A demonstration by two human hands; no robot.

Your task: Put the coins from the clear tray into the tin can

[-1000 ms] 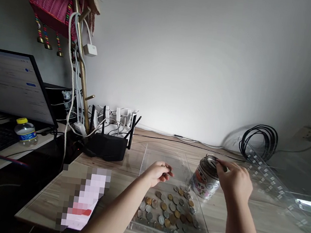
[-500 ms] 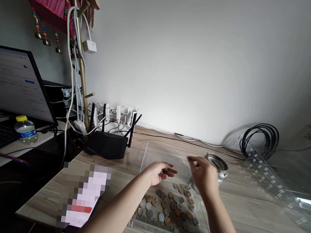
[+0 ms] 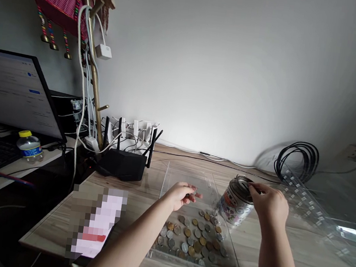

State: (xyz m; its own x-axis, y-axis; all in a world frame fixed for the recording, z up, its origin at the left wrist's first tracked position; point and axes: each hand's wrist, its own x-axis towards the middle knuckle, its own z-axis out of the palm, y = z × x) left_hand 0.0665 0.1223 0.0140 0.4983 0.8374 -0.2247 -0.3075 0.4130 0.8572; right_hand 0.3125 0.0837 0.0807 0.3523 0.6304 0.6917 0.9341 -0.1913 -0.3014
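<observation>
My left hand [image 3: 182, 196] is half curled, palm up, around a few coins [image 3: 191, 192] above the clear plastic tray [image 3: 174, 177]. At the right, my right hand [image 3: 269, 202] is pinched over the lid of a printed tin can [image 3: 235, 207] that has a slot in its top. Between those fingertips a small coin seems to be held at the slot, mostly hidden by the fingers. Several silver and brass-coloured coins [image 3: 187, 232] lie spread in the near part of the tray.
A phone-like item with a blurred screen [image 3: 100, 224] lies left of my left forearm. Behind it stands a black router [image 3: 123, 165] with antennas. A clear plastic piece [image 3: 326, 227] is at the right, near a coiled black cable [image 3: 297, 162]. A capped bottle [image 3: 30, 147] stands far left.
My right hand has moved right, from beside my left hand to the top of the tin can. My left hand has stayed nearly in place with its coins.
</observation>
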